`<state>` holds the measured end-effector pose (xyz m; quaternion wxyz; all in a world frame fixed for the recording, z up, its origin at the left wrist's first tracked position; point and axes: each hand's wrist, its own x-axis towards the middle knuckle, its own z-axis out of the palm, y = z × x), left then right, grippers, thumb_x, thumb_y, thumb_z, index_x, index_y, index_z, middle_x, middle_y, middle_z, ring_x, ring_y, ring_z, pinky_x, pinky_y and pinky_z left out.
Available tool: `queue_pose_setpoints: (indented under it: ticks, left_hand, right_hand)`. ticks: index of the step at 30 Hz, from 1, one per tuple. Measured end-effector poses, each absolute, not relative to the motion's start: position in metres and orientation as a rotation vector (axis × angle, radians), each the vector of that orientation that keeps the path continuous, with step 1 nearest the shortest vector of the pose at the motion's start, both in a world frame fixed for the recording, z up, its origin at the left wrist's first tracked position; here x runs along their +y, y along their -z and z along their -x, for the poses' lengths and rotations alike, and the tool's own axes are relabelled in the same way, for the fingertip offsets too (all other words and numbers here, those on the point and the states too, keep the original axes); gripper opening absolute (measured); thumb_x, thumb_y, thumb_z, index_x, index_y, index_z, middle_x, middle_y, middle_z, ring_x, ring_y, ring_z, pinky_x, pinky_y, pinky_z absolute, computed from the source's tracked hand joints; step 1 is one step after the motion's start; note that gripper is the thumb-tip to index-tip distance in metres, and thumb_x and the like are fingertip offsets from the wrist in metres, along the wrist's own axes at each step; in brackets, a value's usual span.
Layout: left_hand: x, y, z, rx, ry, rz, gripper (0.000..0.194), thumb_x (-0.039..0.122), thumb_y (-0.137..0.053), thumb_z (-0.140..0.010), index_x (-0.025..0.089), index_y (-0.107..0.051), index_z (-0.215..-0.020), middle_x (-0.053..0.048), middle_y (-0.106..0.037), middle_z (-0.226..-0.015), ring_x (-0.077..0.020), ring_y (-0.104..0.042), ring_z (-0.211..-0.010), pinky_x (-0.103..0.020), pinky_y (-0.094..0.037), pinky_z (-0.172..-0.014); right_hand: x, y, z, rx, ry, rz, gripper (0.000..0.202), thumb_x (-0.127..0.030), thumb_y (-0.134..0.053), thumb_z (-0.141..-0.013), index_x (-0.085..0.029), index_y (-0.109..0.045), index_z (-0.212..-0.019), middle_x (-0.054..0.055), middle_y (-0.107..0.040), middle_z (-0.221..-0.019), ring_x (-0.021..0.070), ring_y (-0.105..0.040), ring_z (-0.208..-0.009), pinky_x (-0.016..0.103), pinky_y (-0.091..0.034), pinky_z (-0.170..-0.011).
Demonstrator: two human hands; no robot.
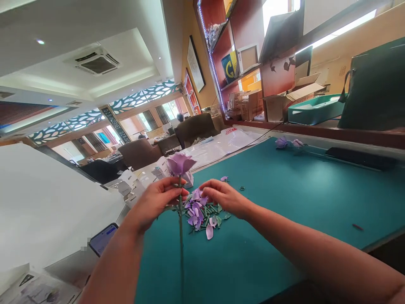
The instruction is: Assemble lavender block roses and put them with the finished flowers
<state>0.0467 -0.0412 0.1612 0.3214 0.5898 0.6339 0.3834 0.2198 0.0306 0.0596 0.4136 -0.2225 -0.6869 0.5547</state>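
Note:
My left hand (163, 194) is closed around the thin green stem (181, 236) of an artificial rose. Its purple bloom (181, 164) stands upright above my fingers. To the right, my right hand (224, 196) hovers at the upper edge of a heap of loose purple petals (195, 213). Its fingers are curled in, with the tips beside a petal; what they hold, if anything, is hidden. Short green stem pieces (209, 209) and small green leaves (227, 216) are mixed into the heap. One pale pink petal (209, 232) lies at the near edge.
The green mat (265, 253) carries a stray petal (224, 179), a small green ring-shaped part (242, 188) and a dark red stick (357, 227). Finished-looking purple flowers (281, 142) lie at the back near a black case (360, 157). A phone (103, 238) lies at left, near small white boxes (128, 185).

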Motion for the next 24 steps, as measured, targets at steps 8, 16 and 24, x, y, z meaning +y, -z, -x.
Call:
queue_pose_setpoints:
  ticks: [8, 16, 24]
  left_hand:
    - [-0.046, -0.177, -0.065, 1.339, -1.370, -1.510, 0.037, 0.034, -0.077, -0.062, 0.018, -0.066, -0.093, -0.004, -0.073, -0.077, -0.0207, -0.068, -0.075, -0.036, -0.054, -0.071]
    - [-0.047, -0.172, -0.071, 1.154, -1.422, -1.496, 0.034, 0.033, -0.078, -0.063, 0.022, -0.065, -0.092, -0.001, -0.072, -0.075, -0.0192, -0.068, -0.076, -0.032, -0.053, -0.070]
    - [-0.036, -0.162, -0.070, 1.071, -1.482, -1.522, 0.033, 0.034, -0.079, -0.063, 0.025, -0.068, -0.093, -0.001, -0.073, -0.082, -0.0171, -0.064, -0.087, -0.028, -0.047, -0.074]
  right_hand:
    - [-0.006, -0.062, -0.222, -2.053, -1.600, 0.373, 0.020, -0.031, -0.056, -0.084, -0.014, -0.065, -0.089, 0.001, -0.064, -0.077, 0.0077, -0.055, -0.060, 0.019, -0.044, -0.057]
    - [-0.011, -0.068, -0.236, -1.985, -1.616, 0.480, 0.011, -0.022, -0.063, -0.075, -0.015, -0.066, -0.084, -0.002, -0.060, -0.068, 0.0075, -0.055, -0.060, 0.017, -0.043, -0.055]
    - [-0.009, -0.073, -0.250, -1.977, -1.555, 0.549, 0.009, -0.022, -0.064, -0.074, -0.015, -0.059, -0.074, -0.004, -0.056, -0.063, 0.0067, -0.051, -0.056, 0.017, -0.040, -0.051]
